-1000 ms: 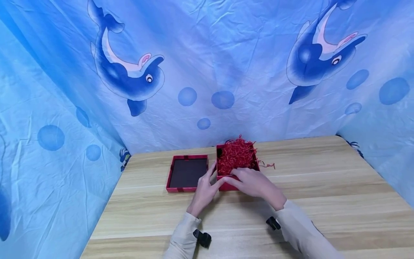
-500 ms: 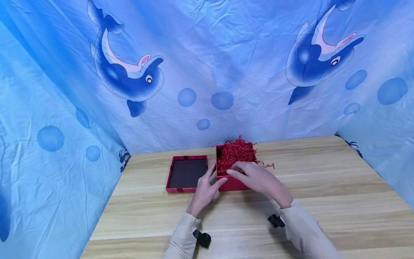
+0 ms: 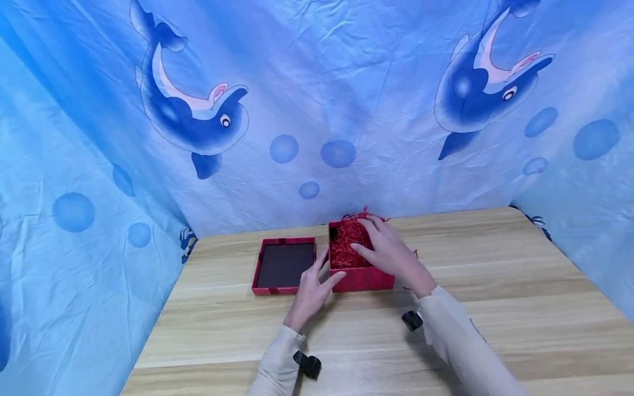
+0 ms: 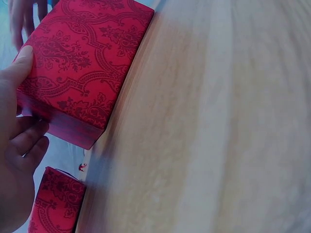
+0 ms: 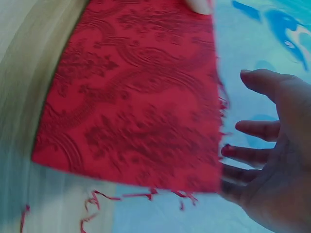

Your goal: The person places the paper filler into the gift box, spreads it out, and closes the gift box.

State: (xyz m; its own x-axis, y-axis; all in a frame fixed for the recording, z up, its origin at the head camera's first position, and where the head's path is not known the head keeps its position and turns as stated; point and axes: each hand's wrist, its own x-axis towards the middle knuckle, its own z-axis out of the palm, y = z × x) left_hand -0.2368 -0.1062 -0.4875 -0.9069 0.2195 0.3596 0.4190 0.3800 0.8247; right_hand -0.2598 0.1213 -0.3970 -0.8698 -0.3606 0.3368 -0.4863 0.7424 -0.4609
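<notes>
The open red patterned box (image 3: 364, 279) stands at the back middle of the table, filled with red shredded paper (image 3: 345, 243). My left hand (image 3: 310, 292) holds its near left corner, thumb on the front wall (image 4: 82, 58) and fingers along the left side. Over the paper, on the box's right part, is my right hand (image 3: 388, 252) with fingers spread and apart. In the right wrist view that hand's fingertips lie at the rim, beyond the front wall (image 5: 136, 97); whether they touch the paper I cannot tell.
Left of the box lies the red lid (image 3: 258, 275), its dark inside facing up. Loose red paper strands (image 5: 92, 199) lie right of the box. A blue dolphin curtain (image 3: 307, 110) hangs behind the wooden table (image 3: 223, 330).
My right hand has risen from the front rim of the box and moved back over the paper, its fingers spreading. My left hand stays on the corner.
</notes>
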